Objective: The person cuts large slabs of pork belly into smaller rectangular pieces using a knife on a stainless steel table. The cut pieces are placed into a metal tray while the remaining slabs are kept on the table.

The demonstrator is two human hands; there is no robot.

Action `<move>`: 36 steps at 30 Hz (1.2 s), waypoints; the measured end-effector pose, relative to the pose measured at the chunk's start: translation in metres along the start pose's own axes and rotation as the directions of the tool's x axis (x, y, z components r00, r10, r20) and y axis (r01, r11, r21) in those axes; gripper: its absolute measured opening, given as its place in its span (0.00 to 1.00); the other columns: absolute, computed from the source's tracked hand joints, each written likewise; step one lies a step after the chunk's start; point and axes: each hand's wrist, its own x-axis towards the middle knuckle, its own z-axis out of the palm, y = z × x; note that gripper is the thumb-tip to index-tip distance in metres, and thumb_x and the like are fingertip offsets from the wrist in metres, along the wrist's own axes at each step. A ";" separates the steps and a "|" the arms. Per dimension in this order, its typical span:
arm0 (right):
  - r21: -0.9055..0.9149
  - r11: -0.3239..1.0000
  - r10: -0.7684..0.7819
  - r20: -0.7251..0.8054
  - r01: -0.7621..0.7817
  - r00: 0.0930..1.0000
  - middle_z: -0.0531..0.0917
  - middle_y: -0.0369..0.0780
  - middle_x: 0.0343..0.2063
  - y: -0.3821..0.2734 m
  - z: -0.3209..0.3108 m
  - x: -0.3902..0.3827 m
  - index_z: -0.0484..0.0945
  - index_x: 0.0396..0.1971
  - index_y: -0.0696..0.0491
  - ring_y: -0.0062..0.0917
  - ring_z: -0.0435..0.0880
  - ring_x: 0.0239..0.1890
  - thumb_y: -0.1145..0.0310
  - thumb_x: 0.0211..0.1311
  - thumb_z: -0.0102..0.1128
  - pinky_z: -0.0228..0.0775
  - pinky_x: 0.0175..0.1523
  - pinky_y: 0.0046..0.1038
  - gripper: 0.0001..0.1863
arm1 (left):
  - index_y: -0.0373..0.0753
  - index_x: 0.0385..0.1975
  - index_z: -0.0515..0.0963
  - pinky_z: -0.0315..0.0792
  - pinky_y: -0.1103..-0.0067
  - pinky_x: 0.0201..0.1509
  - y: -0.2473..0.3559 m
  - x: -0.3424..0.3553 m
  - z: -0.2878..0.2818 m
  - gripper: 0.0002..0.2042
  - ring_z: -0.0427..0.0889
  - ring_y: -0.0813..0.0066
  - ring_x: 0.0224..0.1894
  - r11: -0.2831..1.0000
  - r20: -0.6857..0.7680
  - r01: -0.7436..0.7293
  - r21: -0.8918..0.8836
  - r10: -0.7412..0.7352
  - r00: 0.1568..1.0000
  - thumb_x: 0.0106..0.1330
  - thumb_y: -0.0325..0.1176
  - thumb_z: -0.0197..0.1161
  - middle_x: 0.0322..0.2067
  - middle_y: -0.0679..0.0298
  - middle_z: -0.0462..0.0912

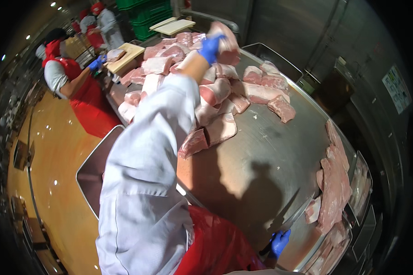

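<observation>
My left hand (210, 48), in a blue glove at the end of my outstretched arm, grips a piece of pink meat with a pale fat layer (226, 50) above the far side of a pile of similar cuts (215, 91) on a steel table (280, 151). My right hand (279, 243), also blue-gloved, is closed on the handle of a long knife (293, 218) low at the near right, with the blade pointing forward and right. Long strips of meat (332, 192) lie beside the knife along the table's right edge. My left sleeve hides part of the pile.
A steel bin (87, 170) adjoins the table at left; trays of meat (360, 183) stand at right. A co-worker in a red apron (89, 110) works at a cutting board (131, 52), with others behind. Green crates (142, 18) are stacked at the back, and a steel wall runs along the right.
</observation>
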 end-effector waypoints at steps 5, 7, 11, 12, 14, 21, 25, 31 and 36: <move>-0.105 0.994 0.032 -0.097 -0.042 0.995 0.74 0.35 0.18 0.015 -0.004 -0.040 0.66 0.41 0.54 0.18 0.72 0.15 0.75 0.69 0.45 0.64 0.19 0.22 0.04 | 0.23 0.65 0.56 0.70 0.61 0.61 -0.010 0.043 0.013 0.49 0.77 0.49 0.57 0.920 -0.212 0.007 0.392 0.083 0.974 0.54 0.56 0.68 0.57 0.40 0.73; -0.025 0.999 0.018 -0.127 -0.021 0.992 0.74 0.36 0.19 0.040 0.005 -0.043 0.68 0.44 0.53 0.17 0.72 0.16 0.73 0.69 0.45 0.65 0.19 0.23 0.06 | 0.27 0.58 0.67 0.70 0.65 0.60 -0.072 0.019 0.007 0.41 0.77 0.46 0.56 0.533 -0.024 -0.156 0.832 0.314 0.949 0.56 0.58 0.67 0.52 0.39 0.77; -0.393 0.919 -0.098 -0.174 0.022 0.980 0.78 0.43 0.27 0.056 -0.006 -0.080 0.71 0.45 0.53 0.28 0.79 0.23 0.72 0.65 0.51 0.71 0.26 0.34 0.09 | 0.32 0.56 0.70 0.72 0.68 0.57 -0.229 -0.156 0.097 0.31 0.80 0.58 0.50 0.778 0.312 -0.372 0.507 0.237 0.920 0.59 0.46 0.69 0.49 0.48 0.79; -0.723 0.661 -0.398 -0.111 0.200 0.911 0.79 0.46 0.30 0.085 -0.017 -0.083 0.71 0.39 0.52 0.32 0.80 0.27 0.72 0.63 0.52 0.73 0.29 0.38 0.06 | 0.33 0.57 0.69 0.73 0.69 0.57 -0.251 -0.200 0.109 0.29 0.79 0.59 0.51 0.775 0.406 -0.400 0.490 0.203 0.891 0.60 0.42 0.69 0.50 0.50 0.78; -0.618 0.754 -0.287 -0.004 0.223 0.958 0.79 0.42 0.23 0.044 -0.029 -0.077 0.70 0.39 0.54 0.28 0.79 0.20 0.69 0.66 0.50 0.71 0.25 0.34 0.06 | 0.32 0.56 0.69 0.73 0.70 0.56 -0.286 -0.282 0.137 0.27 0.80 0.60 0.50 0.798 0.495 -0.377 0.471 0.115 0.861 0.59 0.36 0.69 0.49 0.50 0.78; 0.017 0.968 0.244 -0.272 -0.249 0.931 0.78 0.37 0.20 0.071 -0.096 -0.110 0.69 0.41 0.55 0.19 0.75 0.15 0.69 0.68 0.50 0.69 0.20 0.24 0.06 | 0.33 0.57 0.68 0.70 0.66 0.60 -0.364 -0.452 0.313 0.31 0.75 0.54 0.55 0.692 0.892 -0.629 0.354 -0.049 0.449 0.55 0.38 0.70 0.52 0.50 0.75; 0.032 0.951 0.297 -0.368 -0.307 0.881 0.77 0.37 0.20 0.094 -0.146 -0.139 0.70 0.41 0.55 0.19 0.75 0.15 0.72 0.68 0.49 0.69 0.20 0.24 0.06 | 0.37 0.59 0.68 0.65 0.60 0.66 -0.364 -0.501 0.446 0.31 0.69 0.49 0.62 0.420 0.967 -0.887 -0.194 0.232 -0.102 0.53 0.37 0.66 0.59 0.47 0.71; 0.196 0.899 0.434 -0.512 -0.391 0.741 0.77 0.37 0.23 0.130 -0.199 -0.180 0.68 0.42 0.55 0.17 0.74 0.17 0.75 0.66 0.47 0.68 0.20 0.21 0.07 | 0.40 0.59 0.70 0.67 0.59 0.62 -0.386 -0.595 0.592 0.27 0.74 0.54 0.56 0.049 0.835 -0.862 -0.504 0.283 -0.472 0.58 0.38 0.60 0.51 0.48 0.76; 0.185 0.940 0.339 -0.614 -0.288 0.713 0.79 0.38 0.20 0.161 -0.214 -0.202 0.68 0.40 0.56 0.17 0.76 0.15 0.74 0.67 0.50 0.69 0.19 0.22 0.05 | 0.41 0.53 0.74 0.70 0.60 0.51 -0.390 -0.633 0.617 0.24 0.79 0.58 0.43 0.046 0.954 -0.955 -0.292 -0.062 -0.294 0.56 0.40 0.63 0.38 0.56 0.80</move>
